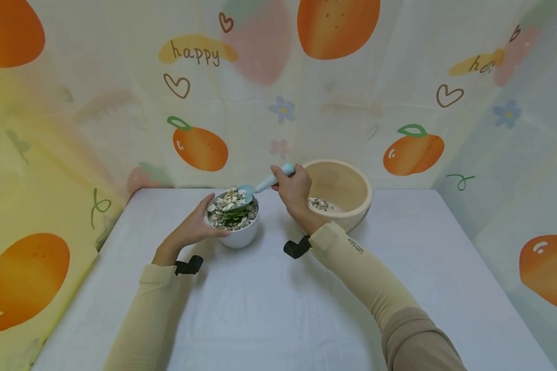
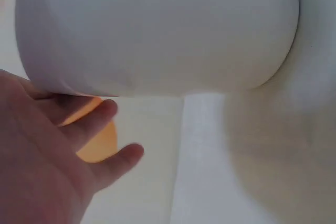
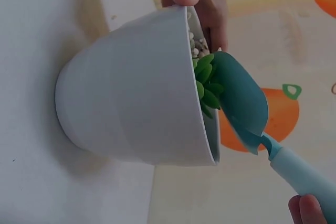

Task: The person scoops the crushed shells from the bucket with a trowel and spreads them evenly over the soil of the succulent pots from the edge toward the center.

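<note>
A white flowerpot (image 1: 239, 238) stands upright on the table, with pale gravel (image 1: 217, 219) and a green succulent (image 1: 234, 218) inside. My left hand (image 1: 191, 225) grips its left side near the rim, thumb in front and fingers around the back. The pot's smooth wall (image 2: 157, 30) fills much of the left wrist view. Above the pot, my right hand (image 1: 295, 189) holds a light blue hand trowel (image 1: 268, 182) by the handle. Gravel lies on the trowel's scoop in the head view. Its blade (image 3: 242, 95) leans over the rim, close against the succulent's leaves.
A large beige basin (image 1: 353, 188) stands right of the pot, partly behind my right hand, with some loose gravel (image 1: 321, 204) at its bottom. White cloth (image 1: 269, 314) covers the table. A fruit-printed curtain (image 1: 329, 123) hangs behind and at both sides.
</note>
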Demonstrator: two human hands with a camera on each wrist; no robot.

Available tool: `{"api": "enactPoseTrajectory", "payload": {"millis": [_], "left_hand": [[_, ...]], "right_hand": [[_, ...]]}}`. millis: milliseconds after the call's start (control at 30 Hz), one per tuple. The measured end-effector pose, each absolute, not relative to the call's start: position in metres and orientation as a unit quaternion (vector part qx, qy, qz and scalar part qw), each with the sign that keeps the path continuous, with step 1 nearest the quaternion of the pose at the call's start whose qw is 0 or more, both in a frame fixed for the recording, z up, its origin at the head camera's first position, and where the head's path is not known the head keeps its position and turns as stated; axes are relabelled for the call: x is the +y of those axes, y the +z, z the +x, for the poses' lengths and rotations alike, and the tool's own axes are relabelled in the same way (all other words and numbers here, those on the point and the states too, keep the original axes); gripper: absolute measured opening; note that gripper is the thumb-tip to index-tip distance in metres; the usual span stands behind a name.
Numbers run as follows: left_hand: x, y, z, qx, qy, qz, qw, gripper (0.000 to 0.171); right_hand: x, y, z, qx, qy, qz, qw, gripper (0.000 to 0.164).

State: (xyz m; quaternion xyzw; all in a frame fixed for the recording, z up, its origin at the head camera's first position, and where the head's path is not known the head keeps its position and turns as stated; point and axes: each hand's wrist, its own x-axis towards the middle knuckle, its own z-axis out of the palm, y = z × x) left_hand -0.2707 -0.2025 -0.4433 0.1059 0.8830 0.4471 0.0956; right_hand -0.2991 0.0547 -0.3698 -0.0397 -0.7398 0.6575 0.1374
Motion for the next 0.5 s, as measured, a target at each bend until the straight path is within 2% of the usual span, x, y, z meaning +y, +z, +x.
{"api": "enactPoseTrajectory", "payload": {"millis": [200, 500], "left_hand": [[-0.203, -0.447, -0.273, 0.875, 0.462, 0.106, 0.102, 0.120], [-0.195, -0.450, -0.263, 0.879, 0.464, 0.079, 0.076, 0.122]], "right_hand": [[0.051, -0.370, -0.297, -0.740, 0.658, -0.035, 0.136, 0.031], [0.049, -0.369, -0.296, -0.743, 0.654, -0.030, 0.139, 0.032]]}}
